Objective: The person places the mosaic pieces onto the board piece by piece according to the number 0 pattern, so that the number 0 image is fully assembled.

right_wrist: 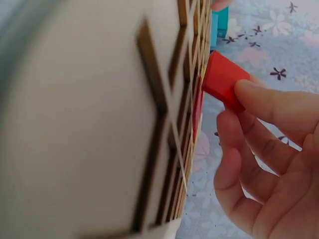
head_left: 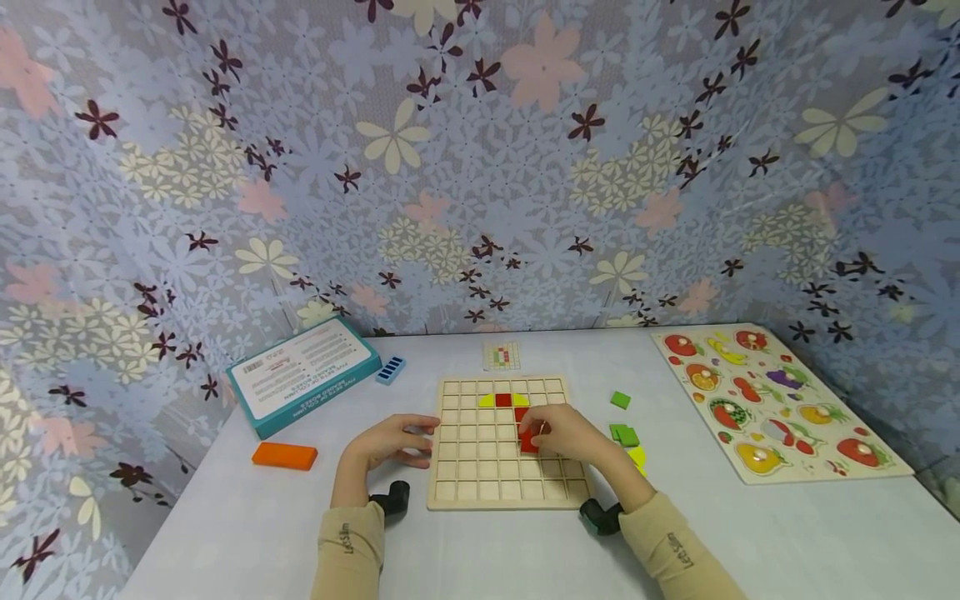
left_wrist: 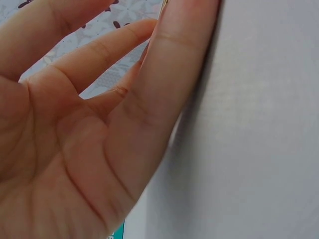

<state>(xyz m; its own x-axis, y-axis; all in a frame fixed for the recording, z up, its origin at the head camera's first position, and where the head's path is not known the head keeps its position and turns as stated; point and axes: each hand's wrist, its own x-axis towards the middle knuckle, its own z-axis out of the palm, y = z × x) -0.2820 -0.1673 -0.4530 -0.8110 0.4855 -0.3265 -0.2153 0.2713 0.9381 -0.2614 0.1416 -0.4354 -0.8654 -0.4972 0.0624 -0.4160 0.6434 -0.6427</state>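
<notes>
A wooden grid board (head_left: pixel 480 490) lies on the table. In its upper rows sit a red square tile (head_left: pixel 503 400) and yellow rounded pieces (head_left: pixel 487 401) on either side. More red (head_left: pixel 522 414) shows lower down, partly covered by my right hand (head_left: pixel 567 433). Between thumb and fingers that hand pinches a red square tile (right_wrist: pixel 223 77), tilted just over the grid in the right wrist view. My left hand (head_left: pixel 392 440) is at the board's left edge, fingers loosely spread and fingertips by the rim. Its palm appears without anything in it in the left wrist view.
Green square tiles (head_left: pixel 624 435) and a yellow piece (head_left: pixel 638 458) lie right of the board. A small pattern card (head_left: pixel 501 356) is behind it. Leftward are a teal box (head_left: pixel 303 375), a blue slotted piece (head_left: pixel 391 370) and an orange block (head_left: pixel 284 456). A fruit puzzle board (head_left: pixel 780 408) lies far right.
</notes>
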